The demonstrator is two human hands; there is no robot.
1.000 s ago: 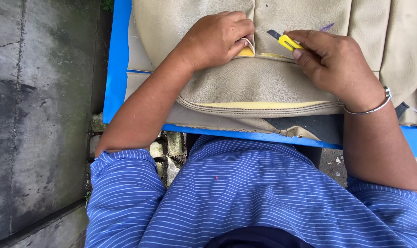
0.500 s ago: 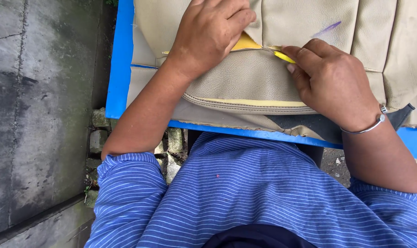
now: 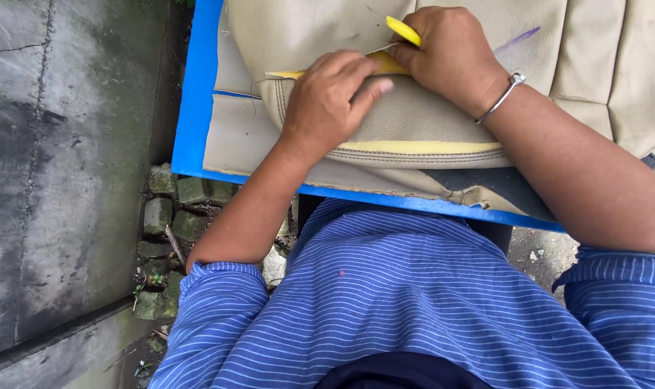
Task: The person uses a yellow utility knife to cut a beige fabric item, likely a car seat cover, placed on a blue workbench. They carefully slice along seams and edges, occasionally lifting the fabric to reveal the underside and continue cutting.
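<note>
A person in a blue striped shirt works on a beige leather-like seat cover [image 3: 414,122] spread over a blue counter [image 3: 194,108]. The cover is smooth and padded, with stitched seams and a strip of yellow foam showing along its near edge. The right hand [image 3: 450,54] is closed around a slim yellow cutter [image 3: 402,30], whose long axis slants from far left to near right, its tip toward the opened seam. The left hand [image 3: 331,97] presses flat, fingers together, on the cover just near and left of the cutter, beside the exposed yellow foam [image 3: 385,66]. A metal bangle [image 3: 502,97] circles the right wrist.
</note>
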